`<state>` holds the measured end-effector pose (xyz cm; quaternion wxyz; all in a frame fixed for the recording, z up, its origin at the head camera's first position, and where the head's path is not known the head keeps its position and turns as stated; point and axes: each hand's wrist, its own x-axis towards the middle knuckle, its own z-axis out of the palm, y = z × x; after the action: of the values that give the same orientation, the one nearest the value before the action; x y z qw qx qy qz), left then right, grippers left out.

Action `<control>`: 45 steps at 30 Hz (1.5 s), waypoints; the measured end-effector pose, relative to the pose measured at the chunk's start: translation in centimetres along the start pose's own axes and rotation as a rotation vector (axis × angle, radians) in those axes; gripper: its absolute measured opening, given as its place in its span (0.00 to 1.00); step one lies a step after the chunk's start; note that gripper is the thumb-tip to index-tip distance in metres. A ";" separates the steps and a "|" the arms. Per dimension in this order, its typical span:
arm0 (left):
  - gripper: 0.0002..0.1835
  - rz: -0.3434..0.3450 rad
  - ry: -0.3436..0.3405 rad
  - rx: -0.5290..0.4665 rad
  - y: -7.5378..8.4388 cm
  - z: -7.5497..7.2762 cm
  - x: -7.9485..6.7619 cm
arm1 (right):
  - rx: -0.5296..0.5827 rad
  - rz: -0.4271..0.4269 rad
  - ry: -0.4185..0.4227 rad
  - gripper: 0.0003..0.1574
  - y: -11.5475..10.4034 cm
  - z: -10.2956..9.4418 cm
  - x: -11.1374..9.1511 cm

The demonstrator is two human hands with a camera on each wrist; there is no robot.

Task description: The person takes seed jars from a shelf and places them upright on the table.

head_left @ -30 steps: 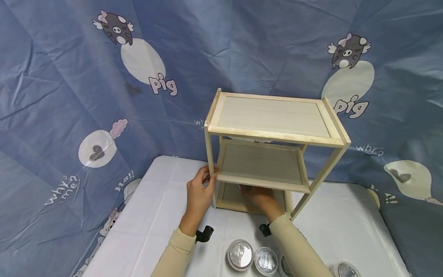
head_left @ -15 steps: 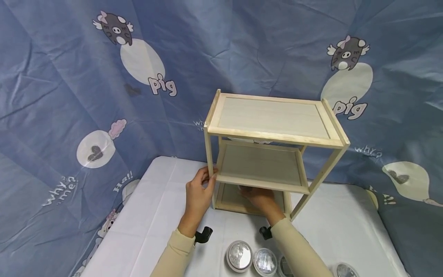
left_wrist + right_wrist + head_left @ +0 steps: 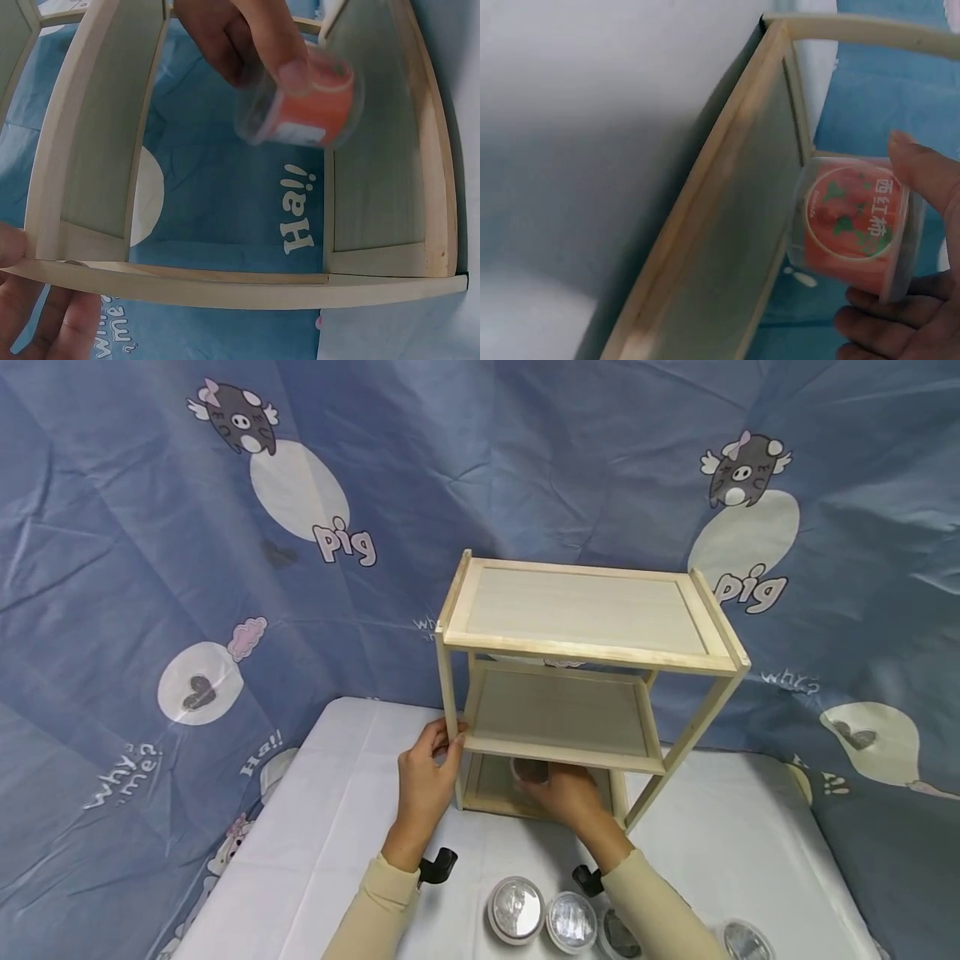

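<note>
A light wooden three-tier shelf rack [image 3: 592,610] stands on the white surface. My left hand [image 3: 426,781] grips its front left post, level with the middle shelf; in the left wrist view those fingers [image 3: 64,322] show at the lower left. My right hand [image 3: 573,793] reaches under the middle shelf and pinches a clear plastic jar [image 3: 847,225] with a red tomato label between thumb and fingers. The jar [image 3: 307,105] is tilted over on its side in the left wrist view, in the space above the bottom shelf [image 3: 379,165]. The middle shelf partly hides it in the head view.
Several round clear-lidded jars stand in front of the rack: one [image 3: 516,910] at the left, another [image 3: 572,922] beside it, a third [image 3: 619,937] partly behind the right sleeve, one [image 3: 746,941] farther right. A blue pig-print cloth [image 3: 540,460] hangs behind.
My right hand has shifted a little to the right and outward under the middle shelf, so more of the jar shows. The left hand stays on the post. The head view has shifted slightly.
</note>
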<state>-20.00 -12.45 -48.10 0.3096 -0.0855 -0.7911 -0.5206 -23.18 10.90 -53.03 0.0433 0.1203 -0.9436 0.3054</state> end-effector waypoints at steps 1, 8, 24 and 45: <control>0.12 0.001 0.001 0.000 0.0 0.0 0.0 | -0.011 -0.011 0.005 0.51 -0.2 -0.3 -0.3; 0.12 0.012 0.012 -0.002 -0.2 0.0 0.1 | -0.064 -0.065 0.007 0.57 -1.7 -2.1 -2.0; 0.11 -0.005 0.001 0.004 0.0 -0.2 0.0 | -0.062 -0.134 -0.049 0.58 -5.3 -3.1 -5.5; 0.13 -0.091 -0.090 -0.052 0.2 -1.2 0.2 | -0.039 -0.244 -0.084 0.57 -8.5 -0.8 -8.6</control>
<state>-19.55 -13.46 -47.53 0.2476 -0.0809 -0.7933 -0.5503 -12.65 6.42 -48.89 0.0427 0.2459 -0.9287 0.2743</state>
